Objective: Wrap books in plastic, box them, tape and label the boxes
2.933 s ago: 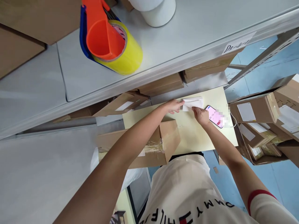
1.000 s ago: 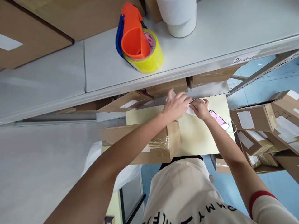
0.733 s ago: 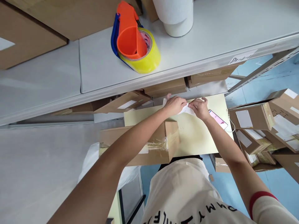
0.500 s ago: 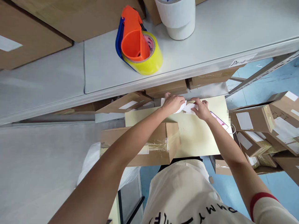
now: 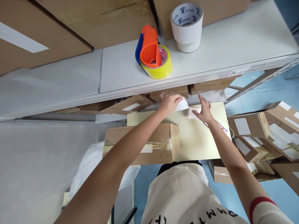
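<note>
My left hand [image 5: 169, 101] is closed on a white paper label [image 5: 182, 105], lifted a little above the pale yellow table [image 5: 198, 137]. My right hand [image 5: 204, 109] lies with fingers spread on a small stack of white labels [image 5: 192, 112] on that table. A sealed cardboard box [image 5: 144, 143] rests on the table's left part under my left forearm. A phone with a pink screen [image 5: 220, 127] shows partly behind my right wrist.
A grey shelf [image 5: 210, 49] overhangs the table; on it stand a yellow tape roll in an orange and blue dispenser [image 5: 154, 57], a white tape roll [image 5: 187, 26] and big cartons [image 5: 98, 18]. Labelled cardboard boxes [image 5: 257, 127] pile up at right on the blue floor.
My left hand has pulled one label away from the stack, up and to the left. My right hand has flattened on the remaining labels. The view has tilted so more of the shelf shows.
</note>
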Available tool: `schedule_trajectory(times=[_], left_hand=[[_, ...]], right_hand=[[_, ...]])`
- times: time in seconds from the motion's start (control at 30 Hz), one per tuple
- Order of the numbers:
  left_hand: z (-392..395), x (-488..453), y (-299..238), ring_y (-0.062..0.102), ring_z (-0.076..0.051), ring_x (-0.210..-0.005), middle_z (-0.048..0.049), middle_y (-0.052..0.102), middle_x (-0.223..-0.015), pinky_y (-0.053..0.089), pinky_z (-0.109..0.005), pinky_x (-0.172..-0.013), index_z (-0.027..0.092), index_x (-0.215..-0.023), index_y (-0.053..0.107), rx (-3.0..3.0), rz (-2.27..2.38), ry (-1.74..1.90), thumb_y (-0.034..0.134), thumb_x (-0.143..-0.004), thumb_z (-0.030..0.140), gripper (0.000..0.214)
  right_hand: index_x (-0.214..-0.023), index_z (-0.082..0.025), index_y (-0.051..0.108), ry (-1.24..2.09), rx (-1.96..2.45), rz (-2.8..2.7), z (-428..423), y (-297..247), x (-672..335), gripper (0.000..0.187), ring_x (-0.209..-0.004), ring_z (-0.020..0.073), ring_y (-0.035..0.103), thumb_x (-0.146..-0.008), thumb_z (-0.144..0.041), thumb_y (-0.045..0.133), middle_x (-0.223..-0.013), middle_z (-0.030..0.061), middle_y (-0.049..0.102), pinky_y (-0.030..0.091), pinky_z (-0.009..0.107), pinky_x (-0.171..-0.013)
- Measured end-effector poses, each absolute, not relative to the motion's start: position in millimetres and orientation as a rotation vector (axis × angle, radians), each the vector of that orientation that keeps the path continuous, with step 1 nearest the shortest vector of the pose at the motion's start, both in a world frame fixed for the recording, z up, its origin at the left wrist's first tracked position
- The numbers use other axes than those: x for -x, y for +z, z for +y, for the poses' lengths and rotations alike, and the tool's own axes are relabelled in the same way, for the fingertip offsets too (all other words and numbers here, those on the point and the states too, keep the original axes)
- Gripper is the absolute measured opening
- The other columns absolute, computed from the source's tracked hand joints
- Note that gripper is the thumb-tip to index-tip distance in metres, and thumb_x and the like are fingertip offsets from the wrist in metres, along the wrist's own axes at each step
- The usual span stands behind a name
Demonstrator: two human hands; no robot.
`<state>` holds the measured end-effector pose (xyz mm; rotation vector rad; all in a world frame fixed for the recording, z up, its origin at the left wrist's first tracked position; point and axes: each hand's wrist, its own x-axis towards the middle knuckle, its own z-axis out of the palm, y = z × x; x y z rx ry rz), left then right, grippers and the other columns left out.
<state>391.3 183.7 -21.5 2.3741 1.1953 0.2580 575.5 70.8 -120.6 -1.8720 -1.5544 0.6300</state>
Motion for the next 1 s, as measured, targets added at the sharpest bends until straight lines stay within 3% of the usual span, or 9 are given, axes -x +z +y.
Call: schedule_trajectory(times=[0.07,0.17,0.27,0.33,0.43,0.57,0.67,1.0], left_hand=[[174,-392,-10,0.067,-0.022,-0.095,-0.0040,0.077,-0.094,0.032,-0.041,-0.095,0.022,-0.089,0.073,-2.354,1.144,0.331,0.054,-0.096,0.026,0.021],[156,-389,7,0.068,-0.021,-0.092,-0.0025,0.077,-0.093,0.035,-0.041,-0.098,0.022,-0.090,0.073,-2.280,1.076,0.436,0.058,-0.093,0.028,0.017],[136,-372,20,0.069,-0.020,-0.091,-0.0036,0.076,-0.097,0.044,-0.038,-0.094,0.020,-0.100,0.072,-2.092,1.044,0.602,0.071,-0.083,0.028,0.019],[123,-354,23,0.069,-0.020,-0.089,-0.0061,0.075,-0.098,0.050,-0.034,-0.084,0.018,-0.103,0.070,-1.904,1.017,0.701,0.076,-0.076,0.028,0.030],[105,-327,21,0.070,-0.019,-0.081,-0.0081,0.075,-0.092,0.055,-0.032,-0.074,0.016,-0.093,0.068,-1.626,0.948,0.767,0.076,-0.075,0.032,0.025],[77,-301,20,0.068,-0.017,-0.072,-0.0060,0.074,-0.083,0.055,-0.030,-0.068,0.017,-0.086,0.068,-1.391,0.929,0.848,0.078,-0.071,0.037,0.027],[54,-284,28,0.065,-0.014,-0.067,-0.0030,0.072,-0.077,0.053,-0.027,-0.064,0.018,-0.083,0.068,-1.297,0.923,0.928,0.080,-0.070,0.040,0.029],[5,-206,40,0.067,-0.014,-0.072,-0.0004,0.069,-0.075,0.054,-0.031,-0.080,0.017,-0.081,0.064,-0.927,0.753,0.889,0.081,-0.067,0.056,0.045]], right_hand=[[-0.151,-0.025,0.030,0.776,1.577,-1.401,67,-103,-564,0.084,-0.126,0.0326,0.054,-0.081,-0.051,0.068,-0.142,0.0167,0.054,0.045,0.053,-0.101],[-0.138,-0.028,0.046,0.879,1.322,-1.144,59,-74,-546,0.069,-0.094,0.0236,0.068,-0.080,-0.055,0.071,-0.105,0.0072,0.070,0.056,0.041,-0.085],[-0.122,-0.027,0.056,0.837,1.278,-0.972,48,-50,-536,0.048,-0.073,0.0179,0.066,-0.081,-0.047,0.072,-0.080,-0.0006,0.066,0.057,0.034,-0.071],[-0.118,-0.027,0.056,0.792,1.262,-0.919,39,-41,-534,0.041,-0.074,0.0172,0.066,-0.083,-0.043,0.070,-0.082,-0.0005,0.066,0.057,0.032,-0.068],[-0.121,-0.027,0.053,0.678,1.306,-0.934,23,-33,-525,0.038,-0.079,0.0186,0.067,-0.087,-0.041,0.064,-0.090,0.0024,0.067,0.057,0.034,-0.069],[-0.126,-0.025,0.052,0.177,1.491,-1.142,-1,-10,-484,0.046,-0.105,0.0271,0.064,-0.085,-0.039,0.067,-0.112,0.0114,0.066,0.054,0.045,-0.084],[-0.119,-0.025,0.059,-0.047,1.443,-1.498,-20,14,-438,0.034,-0.111,0.0284,0.063,-0.088,-0.036,0.066,-0.117,0.0126,0.068,0.049,0.046,-0.094],[-0.106,-0.025,0.068,-0.219,1.460,-1.784,-55,36,-350,0.015,-0.099,0.0206,0.072,-0.096,-0.026,0.057,-0.110,0.0071,0.077,0.039,0.039,-0.099]])
